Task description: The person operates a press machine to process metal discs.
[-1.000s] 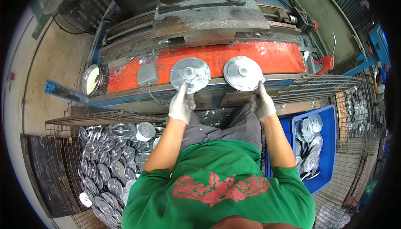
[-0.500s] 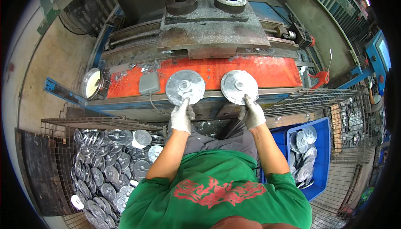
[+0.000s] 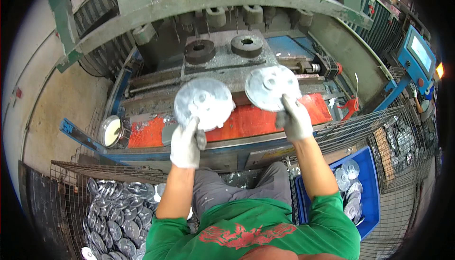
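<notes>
Plainly, my left hand (image 3: 186,144) pinches a silvery disc (image 3: 201,99), my right hand (image 3: 296,121) another disc (image 3: 269,87); likely stiff, slick, best gripped by rims.

White-gloved left hand (image 3: 186,146) and right hand (image 3: 296,121) both gripping, thumbs (image 3: 193,124) on top. Right hand bit farther. Left forearm (image 3: 176,193), right forearm (image 3: 313,165) bare, pointing far.

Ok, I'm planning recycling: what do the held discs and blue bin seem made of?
Left disc: probably bare metal, judging by its silvery grey, dull sheen. Right disc: apparently the same, similarly silvery. Blue bin: likely moulded plastic, smooth-looking, evenly coloured.
</notes>
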Available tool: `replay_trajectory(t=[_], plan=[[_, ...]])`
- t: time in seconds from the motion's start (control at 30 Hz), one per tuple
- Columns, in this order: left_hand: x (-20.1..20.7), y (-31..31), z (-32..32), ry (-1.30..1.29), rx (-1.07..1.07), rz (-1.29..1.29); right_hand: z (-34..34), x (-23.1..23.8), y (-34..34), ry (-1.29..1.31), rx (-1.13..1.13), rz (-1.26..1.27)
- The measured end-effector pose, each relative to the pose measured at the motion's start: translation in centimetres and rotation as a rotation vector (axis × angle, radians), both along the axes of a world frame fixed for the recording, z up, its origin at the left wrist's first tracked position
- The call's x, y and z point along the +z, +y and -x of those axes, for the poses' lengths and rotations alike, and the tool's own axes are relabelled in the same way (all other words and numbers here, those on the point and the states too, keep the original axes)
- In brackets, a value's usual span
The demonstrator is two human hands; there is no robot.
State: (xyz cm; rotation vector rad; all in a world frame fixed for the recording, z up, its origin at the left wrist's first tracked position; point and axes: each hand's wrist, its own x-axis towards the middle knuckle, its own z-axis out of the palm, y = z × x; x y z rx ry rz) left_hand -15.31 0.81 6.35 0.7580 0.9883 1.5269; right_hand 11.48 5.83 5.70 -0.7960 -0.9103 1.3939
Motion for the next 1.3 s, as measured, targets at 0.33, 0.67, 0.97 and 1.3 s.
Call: replay_trajectory(t=[0.33,0.67,0.97,1.3], plan=[[0.4,20.3,1.5,-0.179,-0.048,0.05,5.0,1.3,20.4,0.302,0.005,0.326],[1.4,24.3,3.3,-0.005,-0.078,0.262,6.2,0.6,23.3,-0.008,-0.155,0.315],[1.6,24.0,2.3,0.049,-0.009,0.335,6.7,0.1,23.8,0.12,-0.003,0.439],[1.7,23.9,1.9,0.053,-0.064,0.255,6.7,0.9,23.1,0.119,-0.085,0.413]])
